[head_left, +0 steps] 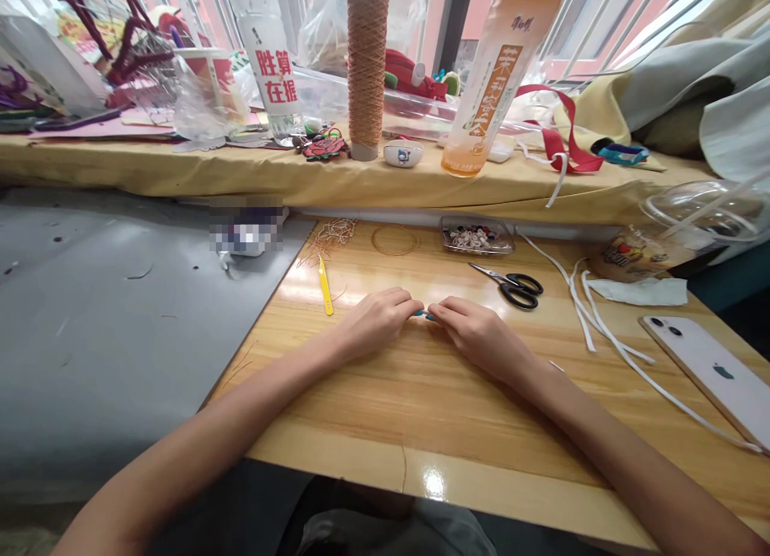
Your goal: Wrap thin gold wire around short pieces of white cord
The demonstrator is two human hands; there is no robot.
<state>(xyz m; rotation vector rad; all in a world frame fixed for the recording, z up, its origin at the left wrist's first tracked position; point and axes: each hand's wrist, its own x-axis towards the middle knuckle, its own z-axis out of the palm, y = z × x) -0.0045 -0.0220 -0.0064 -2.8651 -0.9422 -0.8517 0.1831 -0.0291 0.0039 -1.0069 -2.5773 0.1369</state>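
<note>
Near the middle of the wooden table, my left hand (382, 319) and my right hand (478, 327) meet fingertip to fingertip. Both are closed in a pinch. Small teal-blue spots (429, 317) show at the fingertips; whether they are nails or a held piece, I cannot tell. Anything between the fingers is too small to make out. Yellow tweezers (326, 287) lie to the left of my left hand. Beyond my right hand are black-handled scissors (511, 285), lying with blades partly apart. A thin brown thread (404, 466) hangs over the table's front edge.
Behind my hands are a coil of brown cord (395, 251), loose thread scraps (334, 237) and a clear box of small beads (478, 237). White cords (601, 327), a phone (715, 371) and a drink cup (650, 239) lie right. A thread cone (366, 71) and bottles line the ledge.
</note>
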